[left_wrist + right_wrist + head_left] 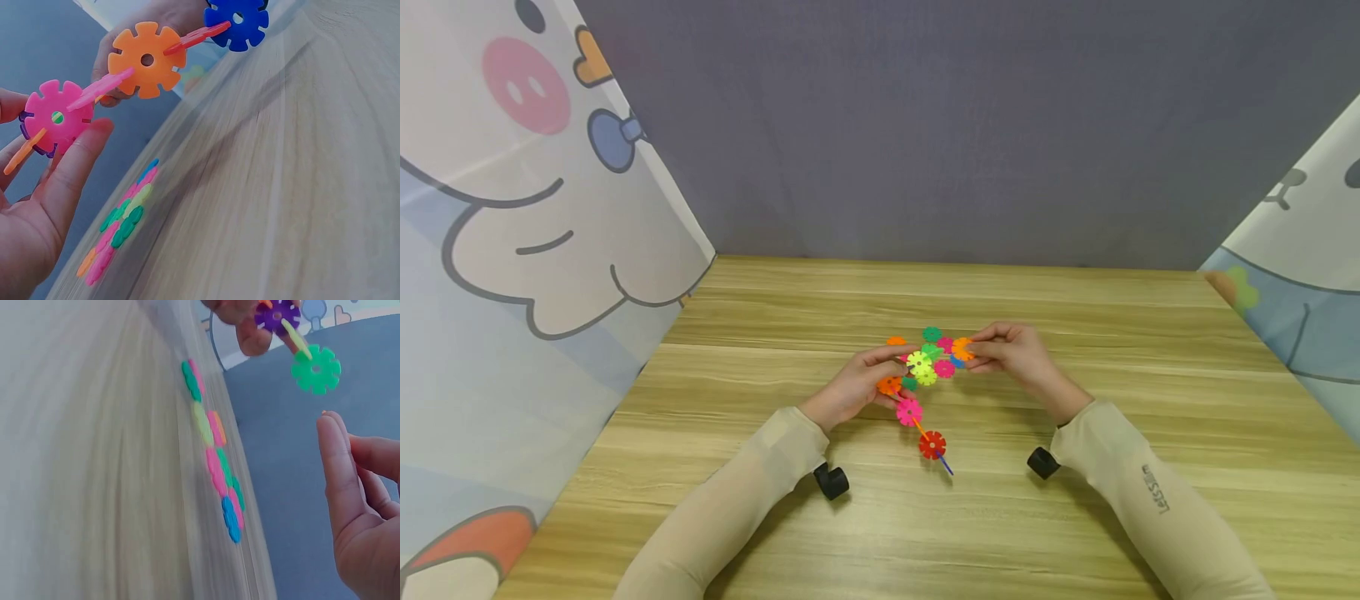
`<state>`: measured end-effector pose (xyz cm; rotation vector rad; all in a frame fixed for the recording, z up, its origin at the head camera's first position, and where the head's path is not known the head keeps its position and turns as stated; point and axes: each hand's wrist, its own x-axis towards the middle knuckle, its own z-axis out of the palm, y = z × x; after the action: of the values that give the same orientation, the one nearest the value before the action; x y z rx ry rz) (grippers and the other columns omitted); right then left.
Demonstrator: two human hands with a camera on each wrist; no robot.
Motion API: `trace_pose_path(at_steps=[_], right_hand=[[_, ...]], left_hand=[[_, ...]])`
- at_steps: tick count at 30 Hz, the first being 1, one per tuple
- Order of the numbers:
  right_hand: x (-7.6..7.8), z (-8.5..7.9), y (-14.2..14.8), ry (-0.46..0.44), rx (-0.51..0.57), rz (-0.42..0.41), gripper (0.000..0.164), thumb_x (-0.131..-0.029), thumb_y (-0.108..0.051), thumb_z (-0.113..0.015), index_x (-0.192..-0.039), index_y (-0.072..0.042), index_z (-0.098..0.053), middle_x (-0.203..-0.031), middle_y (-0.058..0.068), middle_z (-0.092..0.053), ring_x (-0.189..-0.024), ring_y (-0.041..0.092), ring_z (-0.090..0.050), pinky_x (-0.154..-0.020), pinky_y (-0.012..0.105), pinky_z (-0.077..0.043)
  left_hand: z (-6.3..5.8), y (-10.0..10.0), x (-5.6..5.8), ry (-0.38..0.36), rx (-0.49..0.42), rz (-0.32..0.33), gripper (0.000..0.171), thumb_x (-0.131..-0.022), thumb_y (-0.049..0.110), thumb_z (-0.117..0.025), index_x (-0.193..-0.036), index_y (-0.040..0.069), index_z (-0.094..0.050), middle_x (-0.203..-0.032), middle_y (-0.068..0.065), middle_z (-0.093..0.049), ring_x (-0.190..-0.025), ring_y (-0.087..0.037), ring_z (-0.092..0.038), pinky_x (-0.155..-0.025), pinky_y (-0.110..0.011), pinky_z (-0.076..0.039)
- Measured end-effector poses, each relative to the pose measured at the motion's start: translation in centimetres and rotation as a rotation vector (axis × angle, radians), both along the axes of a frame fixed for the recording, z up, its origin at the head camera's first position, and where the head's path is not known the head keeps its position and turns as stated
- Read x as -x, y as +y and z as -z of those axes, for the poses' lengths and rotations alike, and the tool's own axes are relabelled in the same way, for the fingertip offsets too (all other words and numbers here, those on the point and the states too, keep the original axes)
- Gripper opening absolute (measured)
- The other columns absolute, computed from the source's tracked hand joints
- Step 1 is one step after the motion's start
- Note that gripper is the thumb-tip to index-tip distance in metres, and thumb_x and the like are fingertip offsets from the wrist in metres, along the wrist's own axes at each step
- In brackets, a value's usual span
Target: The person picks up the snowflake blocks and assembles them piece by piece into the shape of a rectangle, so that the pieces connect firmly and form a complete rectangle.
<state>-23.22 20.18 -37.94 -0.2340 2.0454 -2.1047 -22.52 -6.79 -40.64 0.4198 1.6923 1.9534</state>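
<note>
My left hand (859, 385) grips a chain of notched interlocking discs, held over the table. In the left wrist view its fingers pinch a pink disc (47, 128), with an orange disc (147, 59) and a blue disc (247, 34) farther along. Toward the front of the head view, the chain runs through a pink disc (909, 412) to a red disc (932, 445). A green disc (325, 378) forms the end nearer my right hand (1017, 354). Between thumb and fingers that hand pinches an orange disc (962, 349), mostly hidden in the right wrist view, apart from the chain.
Loose discs lie flat on the wooden table (760, 333) beyond and below the hands, among them a green disc (932, 334) and a pink disc (944, 368). A dark grey partition (925, 133) stands behind the table. Cartoon-printed panels (550, 208) flank both sides.
</note>
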Motion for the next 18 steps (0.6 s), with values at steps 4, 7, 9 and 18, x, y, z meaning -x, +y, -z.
trace_pose_path(at_steps=[4, 7, 9, 18], right_hand=[[-0.3, -0.1, -0.5, -0.012, 0.041, -0.007, 0.009, -0.095, 0.013, -0.053, -0.101, 0.015, -0.059, -0.083, 0.008, -0.069, -0.069, 0.016, -0.072, -0.068, 0.029, -0.06], [-0.3, -0.1, -0.8, -0.019, 0.062, -0.012, 0.009, -0.096, 0.012, -0.052, -0.102, 0.014, -0.058, -0.084, 0.009, -0.068, -0.07, 0.016, -0.072, -0.069, 0.029, -0.06], [-0.3, -0.2, -1.0, -0.018, 0.07, -0.014, 0.009, -0.096, 0.012, -0.052, -0.102, 0.013, -0.059, -0.084, 0.009, -0.068, -0.07, 0.016, -0.072, -0.069, 0.029, -0.06], [-0.4, -0.2, -1.6, -0.011, 0.075, -0.025, 0.009, -0.095, 0.013, -0.052, -0.099, 0.011, -0.059, -0.084, 0.011, -0.068, -0.069, 0.017, -0.072, -0.068, 0.029, -0.06]], left_hand=[[0.1, 0.1, 0.0, 0.001, -0.003, 0.001, 0.053, -0.099, 0.009, -0.051, -0.15, 0.0, -0.041, -0.14, -0.019, -0.044, -0.078, -0.015, -0.07, -0.065, -0.031, -0.059], [0.1, 0.1, 0.0, -0.002, -0.005, 0.003, 0.052, -0.099, 0.008, -0.051, -0.149, 0.0, -0.042, -0.148, -0.02, -0.04, -0.078, -0.014, -0.069, -0.065, -0.031, -0.059], [0.2, 0.2, 0.0, 0.001, -0.005, 0.002, 0.052, -0.098, 0.007, -0.051, -0.149, 0.001, -0.043, -0.142, -0.019, -0.044, -0.078, -0.015, -0.069, -0.065, -0.032, -0.059], [0.3, 0.2, 0.0, 0.007, -0.01, 0.006, 0.05, -0.098, 0.007, -0.052, -0.147, 0.001, -0.046, -0.121, -0.015, -0.052, -0.078, -0.017, -0.067, -0.068, -0.035, -0.06]])
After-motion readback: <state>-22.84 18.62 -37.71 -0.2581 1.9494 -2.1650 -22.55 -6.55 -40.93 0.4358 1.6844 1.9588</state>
